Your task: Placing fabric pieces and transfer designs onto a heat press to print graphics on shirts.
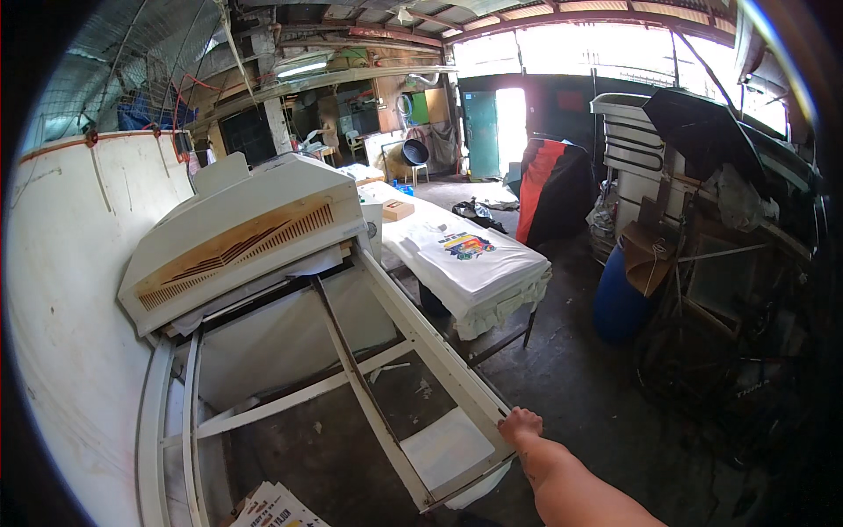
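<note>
My right hand (520, 425) reaches in from the lower right, its fingers closed on the outer near corner of a cream metal frame (443, 362). The frame has long rails and a crossbar, with the floor showing through its gaps. At its far end sits a large cream machine hood (250, 230) with rust-stained slotted vents. A white sheet (446, 446) lies low inside the frame near my right hand. Printed papers (277, 509) show at the bottom edge, below the frame. My left hand is out of the picture.
Right of the machine, a table bears a stack of white cloth (492, 272) with a colourful print. A blue barrel (619, 294), a red-and-black covered object (553, 189) and a dark umbrella (702, 132) stand on the right. A white wall panel (79, 307) borders the left.
</note>
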Motion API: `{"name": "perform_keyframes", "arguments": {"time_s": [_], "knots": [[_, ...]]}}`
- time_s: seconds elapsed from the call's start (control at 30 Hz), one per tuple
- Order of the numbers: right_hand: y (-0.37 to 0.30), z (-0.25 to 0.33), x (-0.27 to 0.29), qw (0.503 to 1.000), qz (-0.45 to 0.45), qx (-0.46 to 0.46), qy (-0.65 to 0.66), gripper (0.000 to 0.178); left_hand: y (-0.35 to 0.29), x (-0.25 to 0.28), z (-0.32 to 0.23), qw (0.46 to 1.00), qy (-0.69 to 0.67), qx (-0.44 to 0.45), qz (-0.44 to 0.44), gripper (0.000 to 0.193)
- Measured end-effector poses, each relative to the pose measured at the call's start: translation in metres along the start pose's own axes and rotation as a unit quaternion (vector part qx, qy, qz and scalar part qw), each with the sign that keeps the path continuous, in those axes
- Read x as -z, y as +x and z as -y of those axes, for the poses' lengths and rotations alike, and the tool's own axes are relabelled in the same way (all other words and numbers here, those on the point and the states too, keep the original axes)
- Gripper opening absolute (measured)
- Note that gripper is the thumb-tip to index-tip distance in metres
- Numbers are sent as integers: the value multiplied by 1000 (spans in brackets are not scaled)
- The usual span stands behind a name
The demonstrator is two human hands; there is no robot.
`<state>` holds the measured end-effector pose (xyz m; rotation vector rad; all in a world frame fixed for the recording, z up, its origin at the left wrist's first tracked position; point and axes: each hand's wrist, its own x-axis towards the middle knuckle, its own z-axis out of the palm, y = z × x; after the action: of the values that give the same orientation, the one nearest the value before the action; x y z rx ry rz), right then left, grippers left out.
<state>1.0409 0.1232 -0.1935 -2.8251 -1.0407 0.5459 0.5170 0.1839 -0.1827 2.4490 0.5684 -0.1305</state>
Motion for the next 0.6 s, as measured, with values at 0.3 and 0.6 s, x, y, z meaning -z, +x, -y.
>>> {"name": "perform_keyframes", "arguments": {"time_s": [0.3,0.6], "knots": [[5,-2,-6,1000,-10,10,6,44,17,7,2,1000,1,-14,2,20],[6,5,-10,998,-16,-4,-54,42,-56,-110,-58,977,-114,118,-134,21]]}}
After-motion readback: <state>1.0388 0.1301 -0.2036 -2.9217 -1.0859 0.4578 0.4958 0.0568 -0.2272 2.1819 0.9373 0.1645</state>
